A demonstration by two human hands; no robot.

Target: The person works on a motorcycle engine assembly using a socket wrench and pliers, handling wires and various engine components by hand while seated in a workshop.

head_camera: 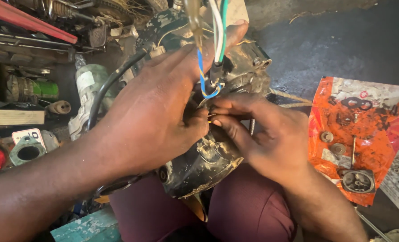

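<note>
Hands meet over a grimy engine part (199,166) resting on my lap, between my maroon-clad knees. I see my left hand (152,121) coming in from the lower left, forearm raised, palm down, draped across the top of the part with the thumb stretched up toward the wires (213,54). Its fingers curl down over the dark casing, so it is closed on the engine part. My right hand (264,134) comes in from the lower right, wrist bent, fingertips (217,114) drawn together in a pinch just below the blue wire loop (206,85); something small and yellowish sits between them, too small for me to name, so I call it a pinch grip on a small piece at the casing. The two hands touch at the fingertips.

Green and white wires run upward above my left thumb, with the blue one twisting beneath them. A black cable (105,89) curves away to the left of my left hand.

Right of my right hand, well apart, an orange plastic sheet (387,130) lies on the floor as a tray of sorts: on it rest two small round washers (333,142), a thin pin, a dark ring and a round gear-like piece (357,180). Far left of my left hand, a cluttered shelf holds a green can (45,88).
</note>
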